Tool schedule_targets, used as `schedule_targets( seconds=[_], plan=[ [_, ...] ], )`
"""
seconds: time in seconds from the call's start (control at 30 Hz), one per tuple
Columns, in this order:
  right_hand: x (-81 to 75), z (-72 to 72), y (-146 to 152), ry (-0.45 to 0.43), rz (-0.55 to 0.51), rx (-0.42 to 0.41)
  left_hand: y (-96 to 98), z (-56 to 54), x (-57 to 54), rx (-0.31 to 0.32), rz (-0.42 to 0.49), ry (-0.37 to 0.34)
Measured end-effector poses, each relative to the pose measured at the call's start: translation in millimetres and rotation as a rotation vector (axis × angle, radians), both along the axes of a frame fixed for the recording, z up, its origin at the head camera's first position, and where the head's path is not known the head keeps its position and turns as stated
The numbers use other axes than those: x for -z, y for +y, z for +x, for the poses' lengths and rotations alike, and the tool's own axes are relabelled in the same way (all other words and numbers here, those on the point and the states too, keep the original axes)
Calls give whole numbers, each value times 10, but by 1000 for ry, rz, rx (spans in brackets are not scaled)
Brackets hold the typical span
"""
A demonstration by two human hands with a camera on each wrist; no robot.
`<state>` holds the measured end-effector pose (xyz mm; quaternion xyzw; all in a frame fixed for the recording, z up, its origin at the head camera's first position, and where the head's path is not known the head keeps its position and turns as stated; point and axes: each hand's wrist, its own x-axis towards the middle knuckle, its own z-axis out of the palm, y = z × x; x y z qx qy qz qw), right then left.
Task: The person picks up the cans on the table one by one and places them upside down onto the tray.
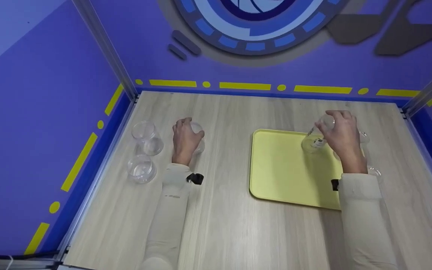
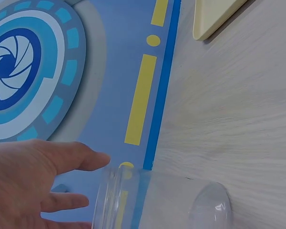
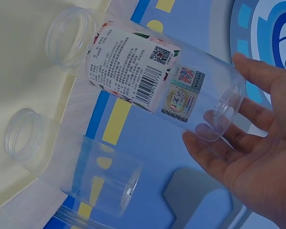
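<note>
My left hand [image 1: 186, 140] is at the top of a clear plastic jar [image 2: 174, 200] that stands upright on the table. Its thumb and fingers are spread beside the threaded rim, loosely extended. On the right, my right hand [image 1: 341, 133] grips the base end of another clear jar [image 3: 133, 71], thumb on one side and fingers on the other. This jar is mouth down over the yellow tray [image 1: 279, 168] and carries a printed paper label and a small shiny sticker. Beside it a plain clear jar [image 3: 100, 167] is also mouth down, with its neck over the tray.
Clear jars, one farther back [image 1: 147, 138] and one nearer [image 1: 141, 169], stand left of my left hand. More clear plastic [image 1: 374, 172] shows by the right wrist, mostly hidden by the arm. A patterned blue wall [image 1: 238, 71] bounds the table's back edge.
</note>
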<state>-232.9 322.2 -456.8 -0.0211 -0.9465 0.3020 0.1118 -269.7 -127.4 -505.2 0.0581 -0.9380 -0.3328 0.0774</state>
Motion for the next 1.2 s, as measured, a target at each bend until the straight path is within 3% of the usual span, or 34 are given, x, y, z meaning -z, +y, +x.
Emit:
schedule_targets(
  seconds=[0.2,0.47,0.8,1.2],
  plan=[
    [-8,-15,2,-44,-4,5,10,14,20,-1,12,-19],
    [6,-35,3,-27,6,-22,20,20,26,7,10,-10],
    [18,-62,4,-81,4,-67,10,18,13,28,-51,-55],
    [19,-67,-10,-123,-17,-68,1,16,5,33,-56,-43]
  ],
)
